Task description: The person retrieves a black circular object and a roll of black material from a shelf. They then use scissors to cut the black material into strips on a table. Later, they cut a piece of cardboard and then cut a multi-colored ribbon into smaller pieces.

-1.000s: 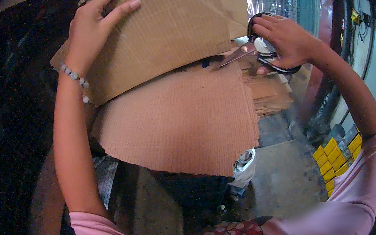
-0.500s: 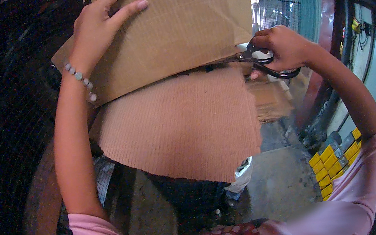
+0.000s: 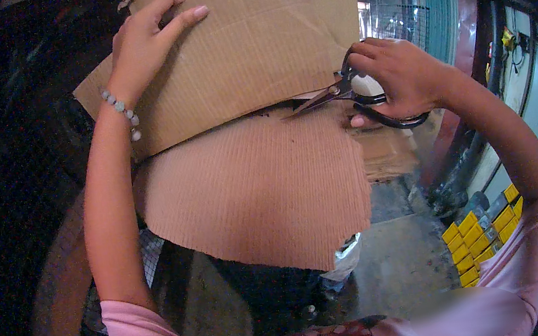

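A brown cardboard sheet (image 3: 253, 42) fills the upper middle. My left hand (image 3: 148, 45) lies on its left part, thumb and index finger apart on the surface; the other fingers are mostly hidden. My right hand (image 3: 405, 74) grips black-handled scissors (image 3: 333, 91) at the sheet's lower right edge. Their blades stand apart, the tips pointing left. Below the sheet spreads a ribbed cardboard piece (image 3: 258, 189) with a ragged, curved lower edge. A dark gap runs between the two near the blades. Whether they still join at the left I cannot tell.
More flat cardboard (image 3: 388, 153) lies beyond the right side of the ribbed piece. Several yellow blocks (image 3: 471, 230) stand by the wall at right. A whitish plastic item (image 3: 347, 259) shows under the ribbed piece, above the grey floor (image 3: 402, 266).
The scissors' blades have gone from nearly closed to spread, and the tips now lie lower over the ribbed piece. My left hand and the cardboard have shifted only slightly.
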`<state>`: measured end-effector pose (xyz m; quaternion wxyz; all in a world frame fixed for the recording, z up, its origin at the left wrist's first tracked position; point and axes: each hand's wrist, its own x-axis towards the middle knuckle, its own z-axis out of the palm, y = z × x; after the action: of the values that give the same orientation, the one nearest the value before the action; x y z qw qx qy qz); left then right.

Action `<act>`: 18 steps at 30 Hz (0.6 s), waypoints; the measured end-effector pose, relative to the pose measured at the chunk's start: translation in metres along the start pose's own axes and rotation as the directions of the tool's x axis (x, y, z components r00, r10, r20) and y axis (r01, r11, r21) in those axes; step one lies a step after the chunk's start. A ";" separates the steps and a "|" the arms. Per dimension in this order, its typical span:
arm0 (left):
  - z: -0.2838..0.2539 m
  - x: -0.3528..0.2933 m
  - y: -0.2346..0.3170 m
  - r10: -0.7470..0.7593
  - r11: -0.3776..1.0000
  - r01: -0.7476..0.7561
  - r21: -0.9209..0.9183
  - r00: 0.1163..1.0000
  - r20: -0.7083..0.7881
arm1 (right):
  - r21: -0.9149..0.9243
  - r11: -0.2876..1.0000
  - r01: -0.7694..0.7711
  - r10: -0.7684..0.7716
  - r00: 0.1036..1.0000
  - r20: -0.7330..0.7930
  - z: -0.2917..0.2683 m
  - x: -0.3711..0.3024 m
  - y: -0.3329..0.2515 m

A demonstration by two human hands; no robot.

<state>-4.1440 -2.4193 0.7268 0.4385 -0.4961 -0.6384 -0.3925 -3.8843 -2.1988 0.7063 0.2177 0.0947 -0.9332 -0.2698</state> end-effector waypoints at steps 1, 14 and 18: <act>0.001 0.000 -0.001 -0.023 1.000 0.024 -0.009 1.000 0.017 | 0.006 1.000 -0.022 0.022 0.999 0.040 -0.002 0.004 -0.003; 0.001 0.007 0.002 -0.047 0.998 0.048 -0.041 0.999 0.024 | 0.137 0.990 -0.026 0.011 0.994 0.109 0.006 0.012 0.007; 0.001 0.007 0.001 -0.054 0.998 0.054 -0.031 0.998 0.016 | 0.054 0.998 0.025 -0.027 0.999 0.034 0.010 0.007 0.008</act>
<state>-4.1443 -2.4165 0.7330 0.4152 -0.4884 -0.6486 -0.4104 -3.8958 -2.1895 0.7062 0.1953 0.1081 -0.9424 -0.2491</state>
